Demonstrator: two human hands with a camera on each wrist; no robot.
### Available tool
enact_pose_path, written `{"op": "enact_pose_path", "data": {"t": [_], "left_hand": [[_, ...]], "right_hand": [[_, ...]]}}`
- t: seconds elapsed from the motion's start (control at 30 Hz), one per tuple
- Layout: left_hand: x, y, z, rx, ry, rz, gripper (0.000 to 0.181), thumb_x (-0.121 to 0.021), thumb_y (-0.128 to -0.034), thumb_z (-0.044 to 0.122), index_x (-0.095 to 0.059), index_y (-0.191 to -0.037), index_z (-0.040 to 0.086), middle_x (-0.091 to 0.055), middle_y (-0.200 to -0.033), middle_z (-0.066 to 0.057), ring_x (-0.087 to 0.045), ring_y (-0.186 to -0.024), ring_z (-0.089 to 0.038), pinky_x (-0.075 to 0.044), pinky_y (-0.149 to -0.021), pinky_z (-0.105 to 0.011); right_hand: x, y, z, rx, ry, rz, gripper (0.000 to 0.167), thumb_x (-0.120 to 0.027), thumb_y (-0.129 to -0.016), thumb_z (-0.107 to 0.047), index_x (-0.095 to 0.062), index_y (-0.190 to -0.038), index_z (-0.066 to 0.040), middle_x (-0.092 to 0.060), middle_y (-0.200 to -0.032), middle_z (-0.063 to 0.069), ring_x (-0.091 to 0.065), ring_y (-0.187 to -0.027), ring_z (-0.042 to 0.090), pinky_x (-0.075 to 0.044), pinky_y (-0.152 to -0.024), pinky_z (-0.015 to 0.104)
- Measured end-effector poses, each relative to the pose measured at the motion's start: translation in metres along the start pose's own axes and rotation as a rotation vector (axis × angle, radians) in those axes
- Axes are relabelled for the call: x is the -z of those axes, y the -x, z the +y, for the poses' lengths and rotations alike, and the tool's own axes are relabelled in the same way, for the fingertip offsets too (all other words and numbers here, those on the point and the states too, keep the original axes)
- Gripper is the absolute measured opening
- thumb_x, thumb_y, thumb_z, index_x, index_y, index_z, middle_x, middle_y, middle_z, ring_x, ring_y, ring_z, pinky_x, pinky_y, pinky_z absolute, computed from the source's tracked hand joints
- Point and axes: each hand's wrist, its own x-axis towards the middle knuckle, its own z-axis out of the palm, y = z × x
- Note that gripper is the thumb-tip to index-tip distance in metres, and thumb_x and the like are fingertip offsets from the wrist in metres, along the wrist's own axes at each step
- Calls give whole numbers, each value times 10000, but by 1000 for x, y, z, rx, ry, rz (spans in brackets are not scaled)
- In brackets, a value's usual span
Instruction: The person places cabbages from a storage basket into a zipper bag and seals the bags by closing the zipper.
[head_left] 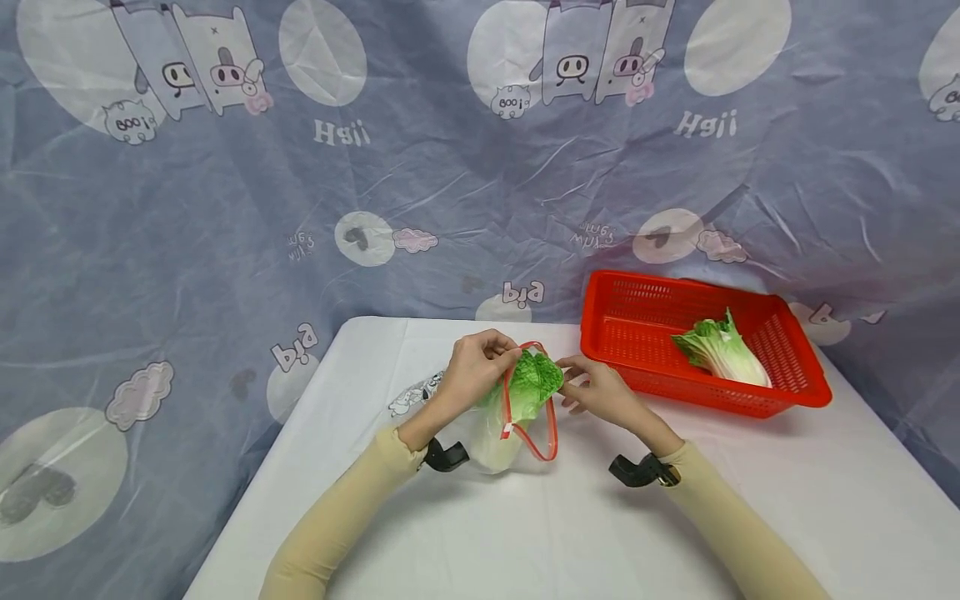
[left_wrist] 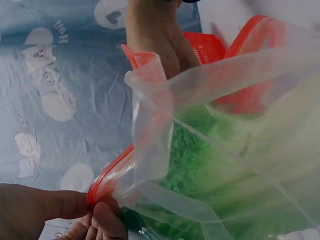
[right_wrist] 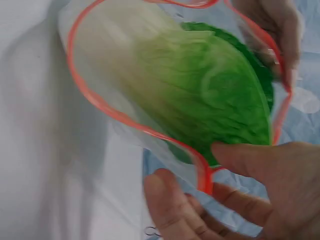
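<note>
A clear plastic zip bag with a red zip edge lies tilted on the table, its mouth held wide. Inside is a head of Chinese cabbage, pale stem low in the bag and green leaves at the mouth. My left hand pinches the red edge between thumb and fingers at one corner of the mouth. Across the mouth, my right hand touches the leaf tips with its thumb. Its other fingers are spread apart outside the bag, beside the red edge.
A red plastic basket stands at the back right, with another Chinese cabbage in it. Printed clear plastic lies left of the bag. A white cloth covers the table; a patterned blue-grey sheet hangs behind.
</note>
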Motion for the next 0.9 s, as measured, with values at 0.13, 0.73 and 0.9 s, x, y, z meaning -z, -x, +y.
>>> {"op": "enact_pose_path", "data": {"t": [0.13,0.73,0.9], "left_hand": [[2,1,1,7,11,-9,59,-675,-887,169,-705,-873,121,-673,-704,-14,-601,-600,-127,-468,-548,-237],[32,-5,7,-2,73,67,104,-705,-882,226,-716,-881,122,-669,-700,-39,-589,-587,-156,-480,-531,-286],[44,-7,11,-21,138,38,137,-698,-893,258,-689,-907,122,-667,-720,-64,-603,-585,-262,-534,-579,-483]], "right_hand": [[-11,-9,8,86,-64,18,299,-628,-896,-7,-598,-1184,67,-655,-1071,279,-712,-788,345,-597,-677,421],[-2,8,-15,329,21,201,108,-738,-850,-135,-754,-952,-105,-694,-930,61,-671,-796,121,-560,-691,206],[7,24,-52,431,-48,291,86,-701,-845,18,-714,-925,44,-649,-957,180,-643,-802,256,-562,-708,186]]}}
